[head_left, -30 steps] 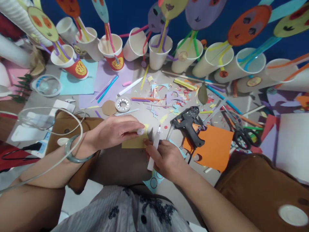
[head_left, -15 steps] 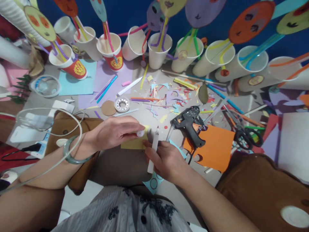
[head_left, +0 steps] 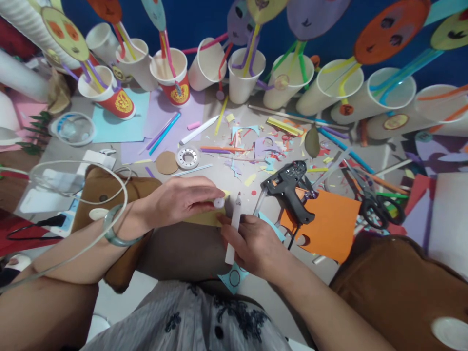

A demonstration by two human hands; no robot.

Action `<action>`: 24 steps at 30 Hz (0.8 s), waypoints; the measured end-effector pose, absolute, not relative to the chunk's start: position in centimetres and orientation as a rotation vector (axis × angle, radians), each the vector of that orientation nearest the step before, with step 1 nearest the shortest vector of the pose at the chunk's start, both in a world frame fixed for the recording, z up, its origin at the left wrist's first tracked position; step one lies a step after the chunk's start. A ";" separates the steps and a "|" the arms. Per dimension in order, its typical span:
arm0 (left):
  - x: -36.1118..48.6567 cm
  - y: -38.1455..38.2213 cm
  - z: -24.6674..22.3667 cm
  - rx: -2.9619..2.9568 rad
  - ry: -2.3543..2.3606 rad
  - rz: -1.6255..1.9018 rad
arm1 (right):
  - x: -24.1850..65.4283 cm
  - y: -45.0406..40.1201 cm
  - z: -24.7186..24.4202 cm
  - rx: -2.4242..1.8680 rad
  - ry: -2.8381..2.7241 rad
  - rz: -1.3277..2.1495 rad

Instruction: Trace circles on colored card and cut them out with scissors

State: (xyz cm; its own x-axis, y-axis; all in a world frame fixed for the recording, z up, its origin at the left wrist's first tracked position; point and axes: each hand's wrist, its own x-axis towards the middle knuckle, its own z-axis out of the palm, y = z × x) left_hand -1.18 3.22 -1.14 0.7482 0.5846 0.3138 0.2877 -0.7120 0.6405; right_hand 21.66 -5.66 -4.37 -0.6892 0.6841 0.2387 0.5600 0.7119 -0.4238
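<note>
My left hand (head_left: 185, 201) pinches a small white pen cap (head_left: 218, 202) at its fingertips, over a yellow paper (head_left: 204, 218). Close beside it on the right, my right hand (head_left: 254, 241) grips a white marker (head_left: 234, 229), its dark tip uncovered and pointing away from me. The cap and the marker are apart. Part of the yellow paper is hidden under my left hand. A light blue paper with drawn circles (head_left: 234, 279) lies just below my right hand.
A black glue gun (head_left: 290, 190) and orange paper (head_left: 329, 224) lie right of my hands, with black scissors (head_left: 376, 209) beyond. Paper scraps and a tape roll (head_left: 187, 157) lie ahead. Paper cups (head_left: 246, 73) with paper faces line the back. A white cable (head_left: 126, 195) crosses my left forearm.
The view has shifted slightly, moving most things a little to the right in the picture. Both hands keep their holds on the cap and marker.
</note>
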 end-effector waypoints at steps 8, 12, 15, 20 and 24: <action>-1.2 3.2 -1.1 2.374 0.658 0.696 | 21.6 -5.6 -4.5 -0.970 -2.567 0.437; -1.2 3.2 -1.0 2.367 0.654 0.673 | 21.6 -5.6 -4.4 -0.981 -2.564 0.408; -1.1 3.2 -1.0 2.373 0.656 0.661 | 21.6 -5.6 -4.4 -0.966 -2.550 0.397; -1.0 3.0 -1.0 2.360 0.676 0.647 | 21.7 -5.7 -4.5 -0.976 -2.571 0.439; -0.9 3.0 -1.1 2.349 0.673 0.658 | 21.8 -5.7 -4.5 -0.982 -2.589 0.420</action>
